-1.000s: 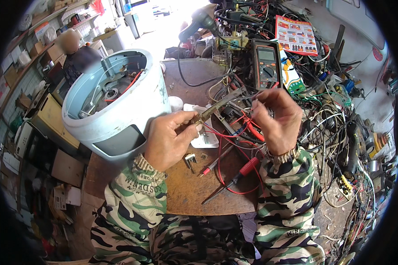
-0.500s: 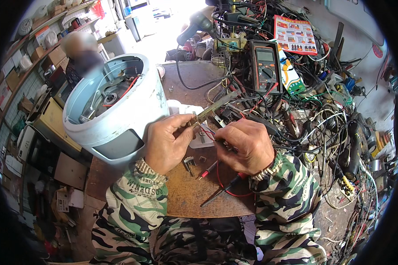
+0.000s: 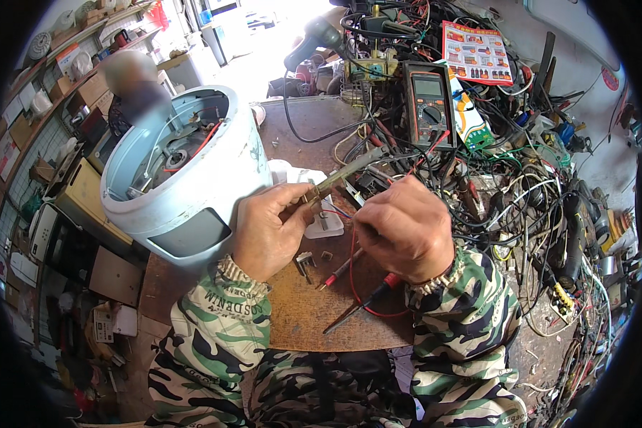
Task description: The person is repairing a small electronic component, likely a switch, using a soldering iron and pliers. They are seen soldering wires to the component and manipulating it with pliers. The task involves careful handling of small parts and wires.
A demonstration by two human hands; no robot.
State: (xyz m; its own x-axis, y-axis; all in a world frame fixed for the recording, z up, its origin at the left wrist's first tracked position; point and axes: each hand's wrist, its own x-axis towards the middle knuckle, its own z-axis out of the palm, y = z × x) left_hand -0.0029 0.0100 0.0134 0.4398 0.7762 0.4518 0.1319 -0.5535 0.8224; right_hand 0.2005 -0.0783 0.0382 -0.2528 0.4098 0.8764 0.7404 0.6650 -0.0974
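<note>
My left hand [image 3: 271, 228] grips the lower end of a long narrow circuit board strip [image 3: 346, 171] that slants up to the right over the wooden bench [image 3: 299, 321]. My right hand [image 3: 399, 228] is closed beside it, pinching thin red and blue wires [image 3: 342, 212] that run from the strip. A red test probe [image 3: 364, 303] and a second probe lie on the bench below my hands. A small metal part [image 3: 305, 262] sits near my left wrist.
A pale blue round appliance shell [image 3: 185, 178] lies open on its side at the left. A multimeter [image 3: 428, 103] stands behind, amid a dense tangle of wires and tools [image 3: 521, 178] on the right. Shelves and boxes [image 3: 50, 93] fill the far left.
My right hand has dropped from the strip's upper end down to its lower part, close to my left hand, and now pinches the wires there. The left hand has hardly moved.
</note>
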